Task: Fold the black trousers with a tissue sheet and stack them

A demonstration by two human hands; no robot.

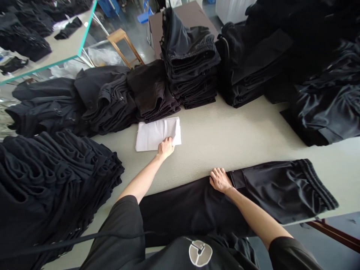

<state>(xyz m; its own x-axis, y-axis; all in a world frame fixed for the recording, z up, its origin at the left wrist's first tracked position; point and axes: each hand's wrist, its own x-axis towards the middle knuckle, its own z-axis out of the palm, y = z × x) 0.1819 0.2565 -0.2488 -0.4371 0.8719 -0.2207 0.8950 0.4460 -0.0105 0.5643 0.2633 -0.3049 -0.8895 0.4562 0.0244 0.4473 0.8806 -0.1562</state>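
A folded white sheet (153, 135), cloth or paper, lies on the table in front of the black piles. My left hand (165, 147) is stretched out to its lower right part, with bent fingers closed on it. Black trousers (185, 206) with an elastic waistband lie lengthwise along the near table edge, waistband to the right. My right hand (221, 180) rests at their far edge, beside a pocket flap, its fingers curled on the fabric. The undersides of both hands are hidden.
Folded black garments stand in stacks (191, 71) along the far side. A big pile (50, 180) fills the left, and more black clothing (332, 108) lies at right. A dark cable (92, 236) crosses at lower left. Beyond stands a wooden stool (118, 36).
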